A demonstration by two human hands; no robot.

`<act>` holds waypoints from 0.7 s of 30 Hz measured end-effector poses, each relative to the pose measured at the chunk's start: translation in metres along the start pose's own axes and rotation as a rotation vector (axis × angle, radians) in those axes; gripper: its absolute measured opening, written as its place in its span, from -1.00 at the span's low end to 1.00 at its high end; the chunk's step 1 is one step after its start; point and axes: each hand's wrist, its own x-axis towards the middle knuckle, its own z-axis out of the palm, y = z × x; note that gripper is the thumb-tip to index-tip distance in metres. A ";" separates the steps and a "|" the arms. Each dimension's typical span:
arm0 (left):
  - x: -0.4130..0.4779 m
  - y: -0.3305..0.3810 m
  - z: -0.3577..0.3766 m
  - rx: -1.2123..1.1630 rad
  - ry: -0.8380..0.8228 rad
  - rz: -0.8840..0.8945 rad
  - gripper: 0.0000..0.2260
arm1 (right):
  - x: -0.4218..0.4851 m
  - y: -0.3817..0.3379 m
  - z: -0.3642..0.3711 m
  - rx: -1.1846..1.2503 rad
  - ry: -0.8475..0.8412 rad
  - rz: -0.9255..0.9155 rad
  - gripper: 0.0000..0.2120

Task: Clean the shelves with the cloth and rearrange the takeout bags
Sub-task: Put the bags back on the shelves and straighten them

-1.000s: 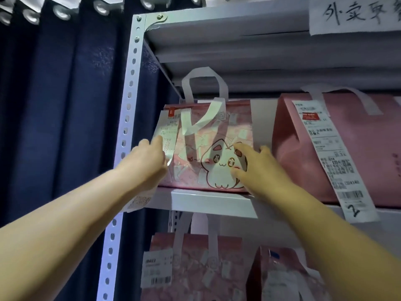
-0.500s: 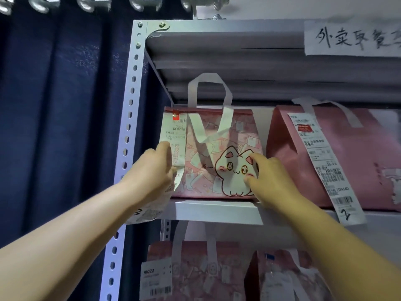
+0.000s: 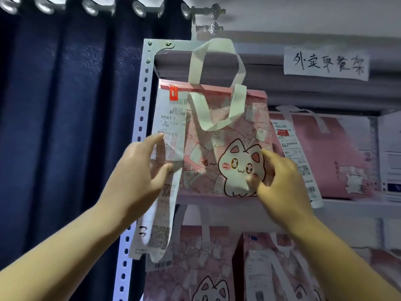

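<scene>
A pink takeout bag with a white cat print (image 3: 217,135) and white handles is at the left end of the upper shelf (image 3: 347,207), drawn forward so its handle overlaps the frame above. A long white receipt (image 3: 171,118) hangs down its left side. My left hand (image 3: 134,177) grips the bag's left edge, thumb and fingers on the receipt. My right hand (image 3: 282,181) grips the bag's lower right, fingers curled over the cat print. No cloth is in view.
A plain pink bag (image 3: 342,153) with a receipt stands to the right on the same shelf. Two more bags (image 3: 195,268) (image 3: 271,268) sit on the shelf below. The perforated metal upright (image 3: 141,101) borders a dark blue curtain (image 3: 65,127). A handwritten paper sign (image 3: 325,64) hangs above.
The cat bag has come forward and up out of the shelf between both hands, and its receipt now hangs free. The view has tilted upward.
</scene>
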 end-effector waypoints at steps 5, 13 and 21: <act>-0.022 0.028 -0.023 -0.013 0.094 0.026 -0.50 | -0.014 -0.007 -0.026 0.103 0.065 -0.057 -0.30; -0.045 0.102 -0.037 -0.012 0.219 0.090 -0.47 | -0.020 0.008 -0.097 0.167 0.166 -0.165 -0.34; -0.065 0.217 0.014 -0.016 0.249 0.090 -0.47 | -0.027 0.082 -0.201 0.158 0.153 -0.118 -0.33</act>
